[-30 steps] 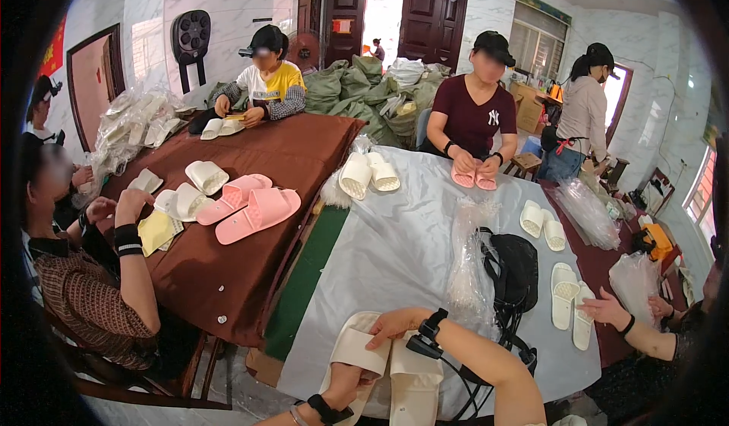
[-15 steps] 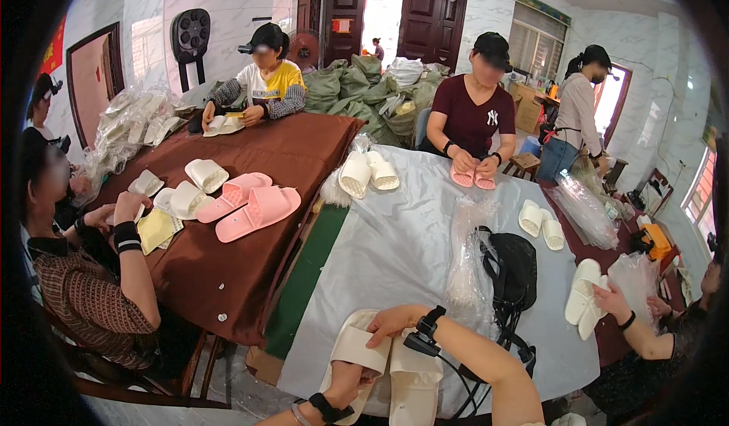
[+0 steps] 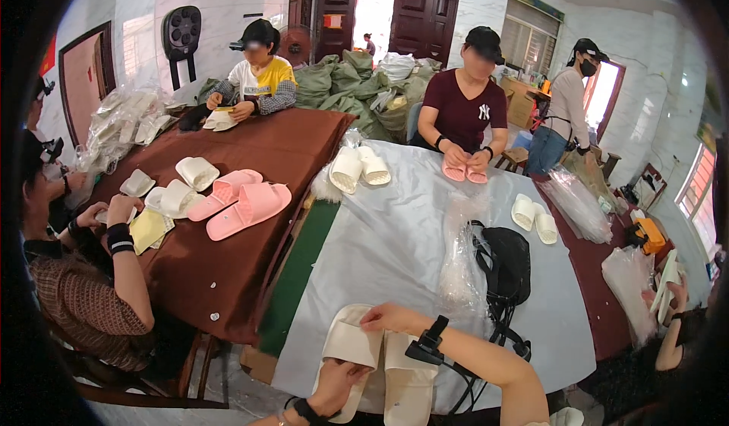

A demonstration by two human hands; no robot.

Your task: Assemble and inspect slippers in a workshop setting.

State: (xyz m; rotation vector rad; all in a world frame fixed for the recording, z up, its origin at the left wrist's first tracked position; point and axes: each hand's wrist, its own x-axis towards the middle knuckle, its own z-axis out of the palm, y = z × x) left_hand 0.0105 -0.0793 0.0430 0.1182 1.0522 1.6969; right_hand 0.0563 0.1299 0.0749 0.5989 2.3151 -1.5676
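I have both hands working at a pair of white slippers lying side by side at the near edge of the grey-covered table (image 3: 364, 266). My left hand (image 3: 338, 384) comes in from the lower edge and reaches the strap opening of the left-lying slipper (image 3: 351, 346), its fingers partly hidden there; I cannot tell whether that grip is clamped on the strap or only resting against it. My right hand (image 3: 389, 318) comes in over the right-lying slipper (image 3: 408, 392), its fingertips touching the far right edge of the same strap; I cannot make out whether that grip is pinched together. A black band (image 3: 430, 339) circles the right wrist. Farther up the table, clear plastic bags (image 3: 460, 255) lie just beside a black backpack (image 3: 507, 263); one small white pair (image 3: 524, 212) sits toward the right edge, another white pair (image 3: 347, 171) near the far left corner. Across from me, a co-worker in a dark red shirt (image 3: 459, 107) has both hands at a small pink pair (image 3: 454, 172). On the brown-covered table (image 3: 194, 289) to my left, a bright pink pair (image 3: 250, 213) lies near several loose white slippers (image 3: 197, 173). At the right, another person's hand (image 3: 678, 295) holds a pale slipper (image 3: 666, 278).
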